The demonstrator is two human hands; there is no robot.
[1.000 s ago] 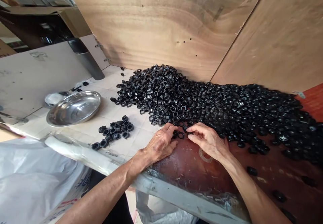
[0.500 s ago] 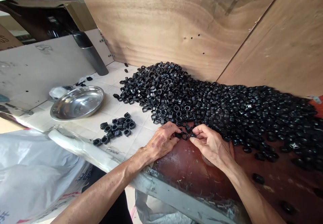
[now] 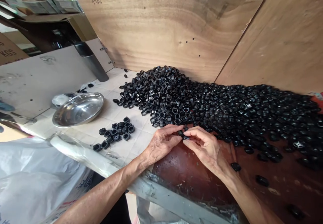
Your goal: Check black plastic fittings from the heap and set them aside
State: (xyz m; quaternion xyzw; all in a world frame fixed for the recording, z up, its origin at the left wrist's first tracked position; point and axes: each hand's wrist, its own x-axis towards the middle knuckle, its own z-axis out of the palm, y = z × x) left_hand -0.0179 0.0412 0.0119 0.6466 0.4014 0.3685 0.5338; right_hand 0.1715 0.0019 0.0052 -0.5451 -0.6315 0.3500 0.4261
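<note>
My left hand (image 3: 163,142) and my right hand (image 3: 204,146) meet at the front edge of a big heap of small black plastic rings (image 3: 164,92). Between the fingertips of both hands sits a small black plastic part (image 3: 180,133); the left fingers pinch it from one side. A second dark piece (image 3: 186,137) shows at my right thumb and forefinger, which are closed on it. The fingers partly cover both pieces, so I cannot tell whether they are joined. Farther right the heap turns into rounder black caps (image 3: 242,113).
Left of my hands lies a small group of assembled black parts (image 3: 116,134). Behind it are a steel bowl (image 3: 78,111) and a dark flask (image 3: 93,62). Loose black caps (image 3: 261,180) lie on the reddish-brown board (image 3: 186,173). A plywood wall (image 3: 156,25) closes the back.
My right hand has moved left, bringing its piece up against the part in my left fingers. A black cap now shows beside my right wrist. The view has shifted slightly.
</note>
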